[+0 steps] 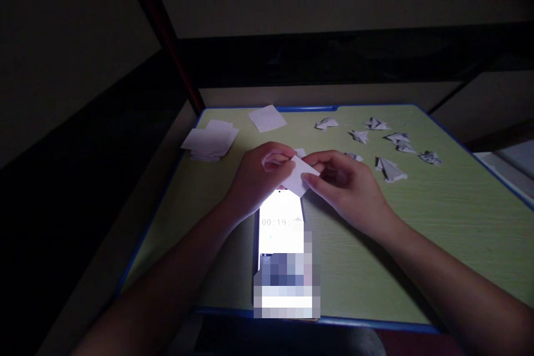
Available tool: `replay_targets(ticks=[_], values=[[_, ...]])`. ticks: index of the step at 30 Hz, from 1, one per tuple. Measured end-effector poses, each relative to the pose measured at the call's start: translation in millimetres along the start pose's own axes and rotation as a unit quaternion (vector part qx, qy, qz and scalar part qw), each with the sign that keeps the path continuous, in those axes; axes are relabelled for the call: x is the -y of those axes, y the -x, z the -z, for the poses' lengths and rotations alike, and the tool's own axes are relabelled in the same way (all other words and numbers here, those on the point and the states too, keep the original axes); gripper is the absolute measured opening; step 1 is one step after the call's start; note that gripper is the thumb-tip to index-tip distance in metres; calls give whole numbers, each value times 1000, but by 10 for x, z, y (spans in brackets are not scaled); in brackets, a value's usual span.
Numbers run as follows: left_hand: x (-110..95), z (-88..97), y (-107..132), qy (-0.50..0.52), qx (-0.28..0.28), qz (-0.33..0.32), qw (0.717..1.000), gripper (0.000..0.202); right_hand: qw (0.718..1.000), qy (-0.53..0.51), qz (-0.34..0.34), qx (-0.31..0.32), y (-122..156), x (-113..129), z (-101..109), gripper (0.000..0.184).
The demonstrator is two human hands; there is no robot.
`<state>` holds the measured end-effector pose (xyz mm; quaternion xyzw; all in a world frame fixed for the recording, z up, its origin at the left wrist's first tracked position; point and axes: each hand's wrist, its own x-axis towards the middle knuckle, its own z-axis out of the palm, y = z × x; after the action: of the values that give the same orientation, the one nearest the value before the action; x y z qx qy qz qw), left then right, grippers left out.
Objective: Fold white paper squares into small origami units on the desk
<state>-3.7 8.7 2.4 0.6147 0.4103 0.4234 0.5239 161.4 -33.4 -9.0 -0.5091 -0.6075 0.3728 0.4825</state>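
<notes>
Between my two hands is a small piece of white paper (pixel 298 177), held above the far end of a lit phone (pixel 277 236). My left hand (pixel 261 175) pinches its left side, thumb on top and fingers curled behind. On the right edge, my right hand (pixel 348 186) grips the paper between thumb and fingers. Another bit of white paper shows behind the fingertips; whether it is the same sheet I cannot tell. The phone screen shows running digits, and its near part is blurred out.
A pile of white paper squares (pixel 211 142) lies at the table's back left. One single paper square (pixel 267 118) is near the back edge. Several folded paper figures (pixel 391 169) are scattered at the right. The green table (pixel 421 256) has a blue rim.
</notes>
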Motion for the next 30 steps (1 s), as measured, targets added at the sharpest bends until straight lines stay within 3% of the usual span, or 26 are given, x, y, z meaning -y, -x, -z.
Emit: replay_targets(ticks=[5,9,15,19,23,26,30], values=[[25,-26,14,-27,42,-1,999,28,998,-52,3,-30,-29,5,-2,18],[44,-38,13,-68,62,-10,996,14,998,-49,18,-34,-14,3,-4,22],[57,54,-44,-47,-28,-32,998,8,997,36,54,-27,-33,-40,75,38],[104,193,-123,-49,-92,-44,994,14,993,82,61,-61,-88,-79,130,30],[173,278,-170,-81,-129,-76,985,15,982,156,104,2,-46,-67,50,31],[211,310,-174,-139,-145,-93,975,14,974,175,136,48,26,-36,-47,33],[204,335,-156,-277,-147,-123,941,14,975,166,133,69,74,-5,-89,30]])
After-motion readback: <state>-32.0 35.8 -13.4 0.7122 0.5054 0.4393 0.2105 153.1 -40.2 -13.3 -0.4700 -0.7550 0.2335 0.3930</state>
